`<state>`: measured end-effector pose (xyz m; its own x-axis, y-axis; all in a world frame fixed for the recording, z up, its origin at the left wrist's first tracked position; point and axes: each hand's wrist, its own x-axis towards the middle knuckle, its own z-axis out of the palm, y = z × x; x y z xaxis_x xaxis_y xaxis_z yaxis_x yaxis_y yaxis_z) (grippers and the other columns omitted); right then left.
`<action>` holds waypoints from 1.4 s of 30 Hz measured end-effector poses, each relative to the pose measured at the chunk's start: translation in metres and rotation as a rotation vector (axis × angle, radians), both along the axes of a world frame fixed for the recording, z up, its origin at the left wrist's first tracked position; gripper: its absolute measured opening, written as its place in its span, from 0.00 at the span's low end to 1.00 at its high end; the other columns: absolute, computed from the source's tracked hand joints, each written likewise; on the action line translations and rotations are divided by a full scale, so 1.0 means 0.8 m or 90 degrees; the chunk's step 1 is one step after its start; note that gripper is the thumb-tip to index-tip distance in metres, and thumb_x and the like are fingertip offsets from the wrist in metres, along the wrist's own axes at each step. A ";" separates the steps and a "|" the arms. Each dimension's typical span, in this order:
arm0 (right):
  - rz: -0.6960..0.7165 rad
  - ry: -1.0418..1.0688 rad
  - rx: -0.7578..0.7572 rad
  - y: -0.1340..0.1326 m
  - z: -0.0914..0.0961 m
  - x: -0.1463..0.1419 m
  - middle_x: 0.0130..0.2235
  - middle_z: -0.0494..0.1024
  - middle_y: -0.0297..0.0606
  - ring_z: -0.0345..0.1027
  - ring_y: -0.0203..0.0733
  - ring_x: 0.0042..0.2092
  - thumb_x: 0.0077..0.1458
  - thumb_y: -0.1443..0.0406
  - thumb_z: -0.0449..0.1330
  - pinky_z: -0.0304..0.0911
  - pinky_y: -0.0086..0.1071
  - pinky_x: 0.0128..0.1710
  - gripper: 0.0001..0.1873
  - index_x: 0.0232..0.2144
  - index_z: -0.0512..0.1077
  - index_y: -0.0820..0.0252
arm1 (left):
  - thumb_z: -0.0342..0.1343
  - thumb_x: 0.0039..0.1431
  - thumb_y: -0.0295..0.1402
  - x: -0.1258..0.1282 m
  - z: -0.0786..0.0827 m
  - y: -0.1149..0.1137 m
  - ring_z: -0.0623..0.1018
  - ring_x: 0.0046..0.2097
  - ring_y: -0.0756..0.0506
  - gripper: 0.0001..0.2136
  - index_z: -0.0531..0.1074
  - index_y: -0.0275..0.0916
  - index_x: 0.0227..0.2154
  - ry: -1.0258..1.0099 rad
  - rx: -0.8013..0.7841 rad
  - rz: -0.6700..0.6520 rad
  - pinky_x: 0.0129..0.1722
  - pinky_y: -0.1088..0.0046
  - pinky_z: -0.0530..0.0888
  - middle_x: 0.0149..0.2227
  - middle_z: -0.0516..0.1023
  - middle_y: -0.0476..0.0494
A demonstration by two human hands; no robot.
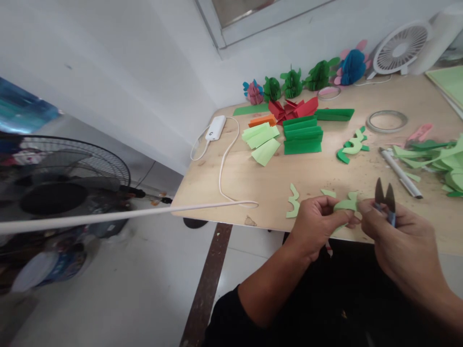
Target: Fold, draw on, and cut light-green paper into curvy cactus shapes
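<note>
- Right hand (401,241) sits closest to the camera at the lower right. It is closed around the handles of small snips (385,197), whose two dark blades point upward, slightly parted.
- Left hand (318,224) is just beside it, over the near edge of the table (325,168), with thumb and fingers pinching a light green paper cutout (345,205).
- That cutout bridges the gap between the two hands. Its right end touches the right hand's fingertips, just left of the blades.
- Two loose cutouts lie on the table just beyond the left hand: a curly strip (293,202) to its left and a small scrap (328,193) above it.
- Further back are folded dark green sheets (303,135), folded light green sheets (262,142), and orange and red paper behind those.
- A pen (400,173) and a heap of green offcuts (441,159) lie to the right.
- A white power bank (216,127) rests at the table's left corner, and its cable (224,168) loops toward the near edge.
</note>
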<state>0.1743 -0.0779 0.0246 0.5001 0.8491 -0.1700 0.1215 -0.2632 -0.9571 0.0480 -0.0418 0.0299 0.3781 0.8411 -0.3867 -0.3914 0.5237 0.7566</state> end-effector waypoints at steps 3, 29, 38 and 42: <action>0.003 -0.013 0.008 0.000 0.002 -0.001 0.20 0.63 0.29 0.53 0.33 0.22 0.43 0.44 0.68 0.47 0.30 0.19 0.23 0.21 0.72 0.57 | 0.75 0.34 0.42 0.000 -0.003 0.000 0.77 0.28 0.50 0.18 0.76 0.35 0.23 0.020 0.005 -0.004 0.39 0.70 0.75 0.23 0.78 0.48; -0.087 0.162 0.056 0.018 0.007 0.003 0.22 0.56 0.24 0.46 0.28 0.23 0.40 0.52 0.73 0.39 0.27 0.19 0.21 0.24 0.69 0.58 | 0.69 0.43 0.41 -0.014 -0.019 -0.007 0.75 0.24 0.52 0.15 0.72 0.35 0.25 0.101 0.019 0.036 0.25 0.78 0.68 0.23 0.77 0.47; 0.017 -0.112 -0.006 -0.003 0.005 0.006 0.26 0.76 0.35 0.66 0.41 0.29 0.40 0.46 0.65 0.61 0.34 0.27 0.19 0.27 0.80 0.53 | 0.67 0.45 0.38 -0.009 -0.011 -0.009 0.73 0.23 0.53 0.12 0.73 0.35 0.26 0.075 0.029 0.079 0.25 0.78 0.69 0.23 0.76 0.48; 0.061 -0.137 -0.003 0.000 0.005 0.003 0.27 0.79 0.35 0.69 0.44 0.31 0.41 0.45 0.63 0.64 0.35 0.30 0.19 0.25 0.78 0.52 | 0.67 0.46 0.37 -0.007 -0.009 -0.010 0.73 0.23 0.53 0.12 0.73 0.35 0.26 0.080 0.041 0.075 0.26 0.78 0.69 0.22 0.75 0.49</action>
